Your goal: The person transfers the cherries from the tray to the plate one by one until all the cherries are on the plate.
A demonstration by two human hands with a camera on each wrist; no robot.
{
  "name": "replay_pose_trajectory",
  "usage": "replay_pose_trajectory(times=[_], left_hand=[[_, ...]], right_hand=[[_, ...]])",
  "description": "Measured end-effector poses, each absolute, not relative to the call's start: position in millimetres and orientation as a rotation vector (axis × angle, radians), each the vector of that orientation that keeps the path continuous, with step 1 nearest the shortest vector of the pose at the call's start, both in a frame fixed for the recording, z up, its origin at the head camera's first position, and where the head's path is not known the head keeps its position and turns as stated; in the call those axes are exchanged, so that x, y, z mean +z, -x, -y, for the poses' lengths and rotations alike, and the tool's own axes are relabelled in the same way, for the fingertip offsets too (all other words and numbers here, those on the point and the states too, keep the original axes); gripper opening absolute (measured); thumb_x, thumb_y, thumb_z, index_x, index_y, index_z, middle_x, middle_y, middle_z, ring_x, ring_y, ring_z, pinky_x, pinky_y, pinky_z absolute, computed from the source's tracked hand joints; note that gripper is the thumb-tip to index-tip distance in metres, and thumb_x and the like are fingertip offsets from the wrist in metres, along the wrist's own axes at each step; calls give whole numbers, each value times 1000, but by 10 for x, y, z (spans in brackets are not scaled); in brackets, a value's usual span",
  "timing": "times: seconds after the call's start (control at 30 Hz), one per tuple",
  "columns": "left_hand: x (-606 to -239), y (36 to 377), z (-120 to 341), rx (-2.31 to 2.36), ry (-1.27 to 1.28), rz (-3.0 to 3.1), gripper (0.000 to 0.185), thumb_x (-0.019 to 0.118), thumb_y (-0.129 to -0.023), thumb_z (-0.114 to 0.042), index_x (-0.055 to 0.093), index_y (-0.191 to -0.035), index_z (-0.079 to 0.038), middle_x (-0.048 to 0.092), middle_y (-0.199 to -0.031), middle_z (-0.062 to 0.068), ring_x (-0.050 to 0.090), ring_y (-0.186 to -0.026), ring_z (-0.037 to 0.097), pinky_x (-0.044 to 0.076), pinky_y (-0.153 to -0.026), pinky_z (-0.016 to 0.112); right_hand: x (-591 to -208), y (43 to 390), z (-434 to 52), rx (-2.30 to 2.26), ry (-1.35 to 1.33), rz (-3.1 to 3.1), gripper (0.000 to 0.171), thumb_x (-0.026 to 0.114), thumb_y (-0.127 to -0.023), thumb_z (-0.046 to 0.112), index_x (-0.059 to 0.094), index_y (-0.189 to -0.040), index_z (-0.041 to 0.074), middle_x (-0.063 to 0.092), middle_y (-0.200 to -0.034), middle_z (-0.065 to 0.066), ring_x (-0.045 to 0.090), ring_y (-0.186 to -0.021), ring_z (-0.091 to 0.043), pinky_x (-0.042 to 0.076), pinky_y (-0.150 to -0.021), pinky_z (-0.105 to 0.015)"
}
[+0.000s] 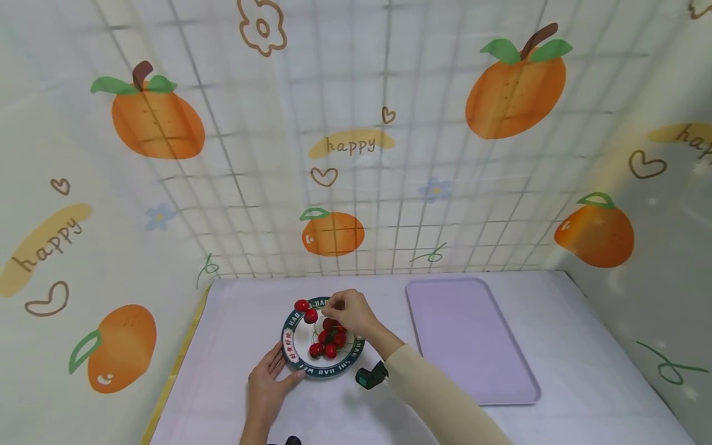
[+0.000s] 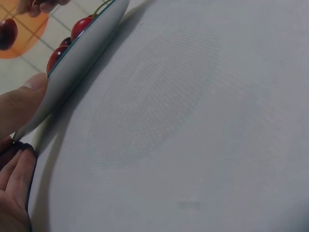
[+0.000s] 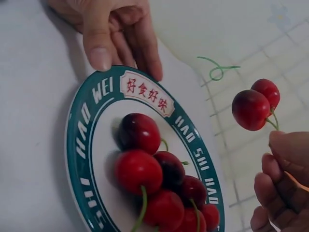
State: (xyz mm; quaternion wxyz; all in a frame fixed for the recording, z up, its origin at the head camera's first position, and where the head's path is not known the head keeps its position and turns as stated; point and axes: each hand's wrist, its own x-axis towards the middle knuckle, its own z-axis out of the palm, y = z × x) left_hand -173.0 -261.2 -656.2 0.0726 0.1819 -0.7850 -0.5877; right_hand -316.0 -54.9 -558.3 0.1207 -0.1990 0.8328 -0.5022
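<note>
A white plate [image 1: 321,372] with a dark green, lettered rim lies on the table. Several red cherries [image 3: 164,210] with green stems are heaped on it. My left hand [image 1: 266,383] holds the plate's near left edge, thumb on the rim and fingers along its side; in the left wrist view the thumb [image 2: 24,104] presses the edge. Above the plate, my right hand [image 1: 351,312] pinches the stems of a pair of cherries [image 3: 251,110] between thumb and fingertips. The pair hangs over the plate's far left rim in the head view, apart from the heap.
A pale purple rectangular tray [image 1: 473,340] lies to the right of the plate. A small black device [image 1: 371,375] sits at the right wrist. Behind the white table [image 1: 233,309] hangs a curtain [image 1: 356,185] printed with oranges and a grid.
</note>
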Motion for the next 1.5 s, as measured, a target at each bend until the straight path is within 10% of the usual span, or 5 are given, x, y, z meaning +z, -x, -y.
replay_pose_trajectory(times=[1.23,1.5], left_hand=[[-6549,1710,2606,-1785,-520,2323,94,96,-73,-13,49,-154,-1,52,-155,21,54,-141,35,52,-111,31],[-6547,1705,2606,-1778,-494,2325,96,97,-72,-14,48,-154,0,50,-156,22,53,-141,37,52,-112,32]], right_hand=[[-5815,3089,861,-875,745,-2763,6,79,-96,18,78,-101,15,64,-95,5,59,-87,-11,62,-82,-26],[-5702,3126,669,-1119,774,-2795,4,79,-95,14,78,-94,10,61,-85,3,55,-78,-14,55,-65,-23]])
